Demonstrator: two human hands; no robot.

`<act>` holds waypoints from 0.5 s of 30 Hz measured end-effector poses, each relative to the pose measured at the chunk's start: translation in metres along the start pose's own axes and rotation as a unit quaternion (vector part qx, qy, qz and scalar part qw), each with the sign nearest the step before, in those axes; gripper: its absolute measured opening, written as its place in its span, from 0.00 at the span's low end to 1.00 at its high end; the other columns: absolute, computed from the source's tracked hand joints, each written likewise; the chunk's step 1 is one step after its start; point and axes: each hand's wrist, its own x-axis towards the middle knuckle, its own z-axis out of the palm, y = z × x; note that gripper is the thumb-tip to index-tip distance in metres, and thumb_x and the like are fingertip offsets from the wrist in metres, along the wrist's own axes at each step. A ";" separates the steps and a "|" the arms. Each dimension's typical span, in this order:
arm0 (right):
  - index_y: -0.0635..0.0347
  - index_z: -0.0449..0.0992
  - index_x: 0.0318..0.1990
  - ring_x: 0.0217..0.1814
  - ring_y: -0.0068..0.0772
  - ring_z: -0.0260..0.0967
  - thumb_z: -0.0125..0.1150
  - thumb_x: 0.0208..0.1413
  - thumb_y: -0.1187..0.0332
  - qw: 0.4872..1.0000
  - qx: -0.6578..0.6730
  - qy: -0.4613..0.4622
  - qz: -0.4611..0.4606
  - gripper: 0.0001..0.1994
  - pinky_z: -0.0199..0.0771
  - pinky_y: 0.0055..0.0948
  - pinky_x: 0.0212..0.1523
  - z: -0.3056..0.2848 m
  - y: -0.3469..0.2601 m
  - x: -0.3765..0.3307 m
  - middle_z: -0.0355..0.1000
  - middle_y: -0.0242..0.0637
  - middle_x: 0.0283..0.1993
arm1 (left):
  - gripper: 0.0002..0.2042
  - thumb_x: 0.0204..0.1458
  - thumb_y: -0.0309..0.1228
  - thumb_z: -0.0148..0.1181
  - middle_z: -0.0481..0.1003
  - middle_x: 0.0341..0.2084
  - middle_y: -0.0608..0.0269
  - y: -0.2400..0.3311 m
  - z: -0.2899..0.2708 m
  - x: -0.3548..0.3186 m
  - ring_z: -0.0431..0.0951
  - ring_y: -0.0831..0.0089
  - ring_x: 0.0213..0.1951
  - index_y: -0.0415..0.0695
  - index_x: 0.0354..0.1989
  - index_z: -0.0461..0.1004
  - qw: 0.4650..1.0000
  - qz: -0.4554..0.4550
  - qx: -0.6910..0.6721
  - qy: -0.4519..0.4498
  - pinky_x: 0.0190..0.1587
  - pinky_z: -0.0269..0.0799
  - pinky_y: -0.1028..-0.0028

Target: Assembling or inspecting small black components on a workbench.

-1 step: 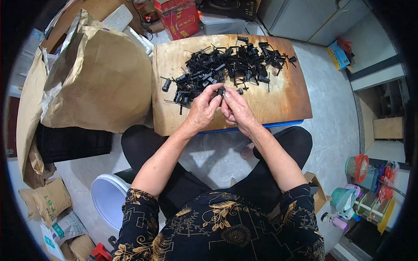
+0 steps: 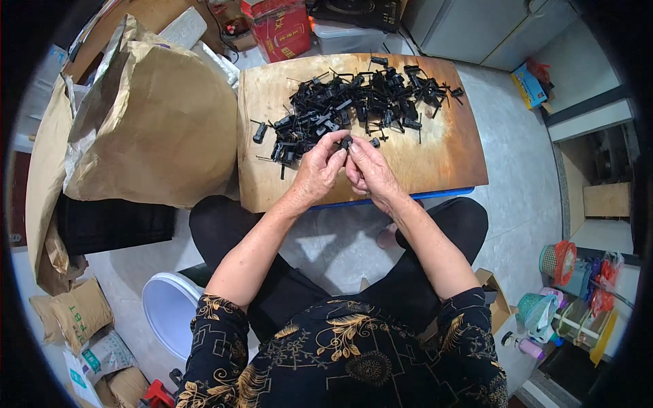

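A left hand (image 2: 318, 168) and a right hand (image 2: 374, 171) meet over a wooden board (image 2: 442, 160), together pinching a small black part (image 2: 346, 142) just at the near side of a jumbled heap of thin-stemmed black pieces (image 2: 354, 102)

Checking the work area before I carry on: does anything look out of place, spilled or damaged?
The wooden board has a brown stain along its right side, odd against the paler left; whether it's scorching or wear, I can't tell. One black part lies slightly apart, left of the heap.
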 end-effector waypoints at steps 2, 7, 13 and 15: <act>0.55 0.59 0.53 0.12 0.11 0.43 0.40 0.63 0.58 1.000 0.003 0.000 0.007 0.16 0.43 0.14 0.12 0.001 0.000 0.002 0.57 0.23 0.18 | 0.16 0.57 0.30 0.46 0.69 0.24 0.70 -0.002 0.002 0.001 0.63 0.88 0.18 0.44 0.54 0.63 1.000 0.007 0.001 0.005 0.16 0.60 0.86; 0.53 0.59 0.53 0.12 0.11 0.44 0.41 0.63 0.60 1.000 0.009 0.000 0.009 0.14 0.43 0.14 0.12 0.002 -0.001 0.003 0.56 0.22 0.17 | 0.15 0.57 0.30 0.46 0.68 0.23 0.72 -0.003 0.003 0.002 0.63 0.88 0.18 0.45 0.53 0.64 1.000 0.004 0.003 0.011 0.16 0.60 0.86; 0.53 0.57 0.56 0.12 0.12 0.43 0.40 0.63 0.61 0.999 0.031 -0.019 0.012 0.16 0.43 0.14 0.12 0.000 -0.002 0.005 0.54 0.22 0.17 | 0.16 0.57 0.30 0.47 0.68 0.23 0.71 -0.003 0.004 0.004 0.63 0.88 0.18 0.45 0.53 0.64 1.000 -0.007 -0.007 0.021 0.16 0.60 0.86; 0.53 0.56 0.57 0.12 0.12 0.43 0.40 0.64 0.60 0.999 0.036 -0.011 0.016 0.17 0.43 0.14 0.12 0.000 -0.002 0.007 0.53 0.22 0.17 | 0.16 0.57 0.30 0.48 0.68 0.24 0.71 -0.002 0.005 0.005 0.62 0.88 0.17 0.44 0.54 0.63 0.999 -0.006 -0.030 0.026 0.16 0.60 0.87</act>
